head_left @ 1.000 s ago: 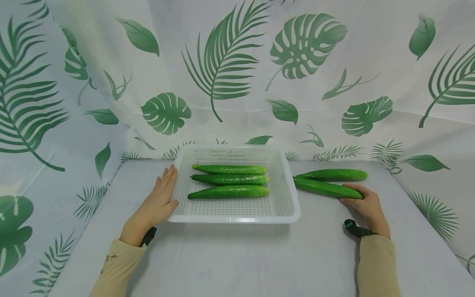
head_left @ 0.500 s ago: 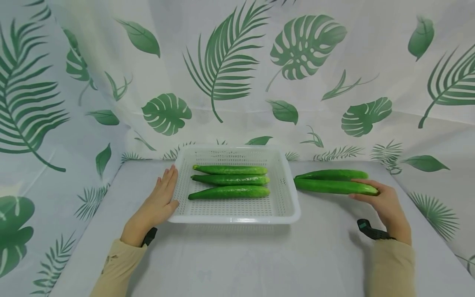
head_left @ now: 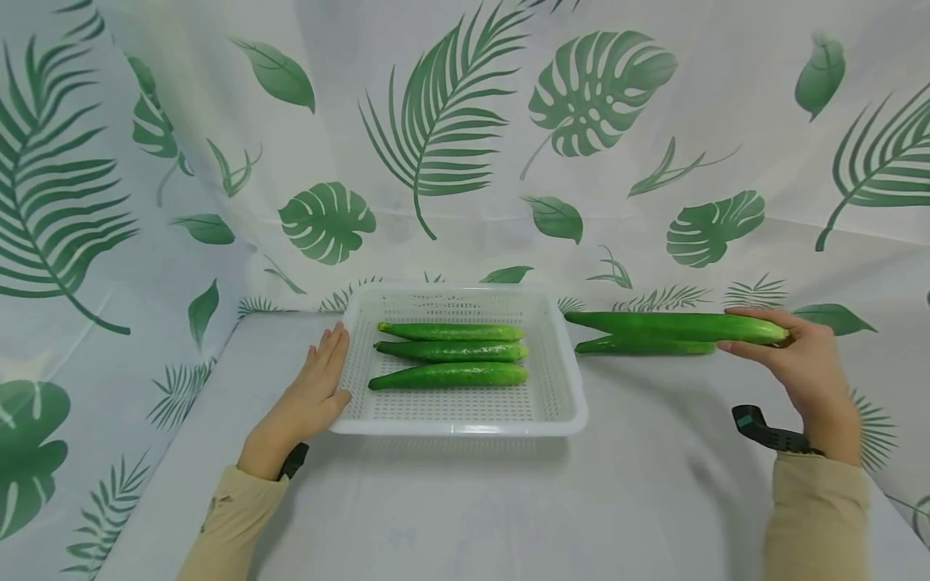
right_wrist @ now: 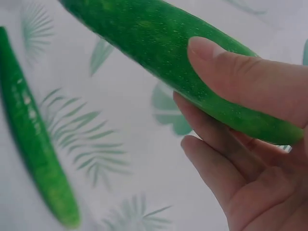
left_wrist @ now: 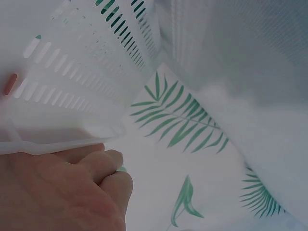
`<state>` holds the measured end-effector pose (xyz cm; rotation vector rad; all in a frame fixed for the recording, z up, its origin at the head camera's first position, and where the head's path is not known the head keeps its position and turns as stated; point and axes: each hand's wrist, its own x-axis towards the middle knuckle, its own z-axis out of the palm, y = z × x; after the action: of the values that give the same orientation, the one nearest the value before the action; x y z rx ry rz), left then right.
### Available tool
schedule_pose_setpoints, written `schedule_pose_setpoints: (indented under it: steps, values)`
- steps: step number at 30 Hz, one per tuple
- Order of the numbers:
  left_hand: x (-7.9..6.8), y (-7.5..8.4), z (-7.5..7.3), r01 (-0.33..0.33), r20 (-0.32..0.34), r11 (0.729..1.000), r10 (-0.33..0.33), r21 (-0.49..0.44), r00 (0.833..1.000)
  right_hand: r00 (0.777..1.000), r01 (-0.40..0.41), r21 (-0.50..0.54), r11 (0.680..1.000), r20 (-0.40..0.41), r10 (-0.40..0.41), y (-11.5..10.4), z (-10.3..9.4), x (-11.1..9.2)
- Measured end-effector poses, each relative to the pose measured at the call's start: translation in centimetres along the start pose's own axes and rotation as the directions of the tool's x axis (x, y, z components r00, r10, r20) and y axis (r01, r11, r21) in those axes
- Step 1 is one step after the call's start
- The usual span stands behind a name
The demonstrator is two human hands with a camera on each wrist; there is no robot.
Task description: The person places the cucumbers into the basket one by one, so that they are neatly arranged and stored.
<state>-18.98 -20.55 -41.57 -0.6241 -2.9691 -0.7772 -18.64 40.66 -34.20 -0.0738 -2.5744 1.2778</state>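
My right hand (head_left: 810, 363) grips a long green cucumber (head_left: 668, 325) by its right end, thumb on one side and fingers on the other, and holds it raised above the table. Behind and below it, a second cucumber (head_left: 647, 347) lies on the table, partly covered in the head view. The right wrist view shows the held cucumber (right_wrist: 144, 38) close up, the other cucumber (right_wrist: 36, 139) apart on the left. With straight fingers my left hand (head_left: 308, 395) rests against the left side of a white plastic basket (head_left: 454, 428). Three cucumbers (head_left: 450, 352) lie side by side in that basket.
A white table (head_left: 465, 516) carries everything. Leaf-patterned cloth (head_left: 465, 161) hangs behind the table and along its left and right sides. The basket's right rim stands close to the left end of the lying cucumber.
My right hand has lifted the front cucumber off the table and moved up and to the right with it. My left hand and the basket have stayed in place.
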Motion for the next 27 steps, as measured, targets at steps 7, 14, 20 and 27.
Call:
schedule_pose_setpoints:
  steps: [7,14,20,27]
  values:
    - [0.0,0.0,0.1,0.0,-0.006,1.0,0.0,-0.003,1.0,0.995,0.052,0.083,0.995,-0.089,-0.044,-3.8,-0.2,0.2]
    - [0.0,-0.1,0.1,0.001,0.001,1.0,-0.001,-0.007,1.0,0.978,0.205,0.535,0.82,-0.15,-0.147,-8.1,1.8,0.1]
    - [0.1,-0.1,0.1,0.004,0.0,1.0,-0.004,0.001,1.0,0.953,0.3,0.621,0.725,-0.169,-0.25,-11.6,4.6,0.1]
    - [0.0,0.0,0.1,-0.003,-0.017,1.0,0.003,-0.002,1.0,0.959,0.267,0.526,0.807,-0.062,-0.277,-15.1,8.7,0.0]
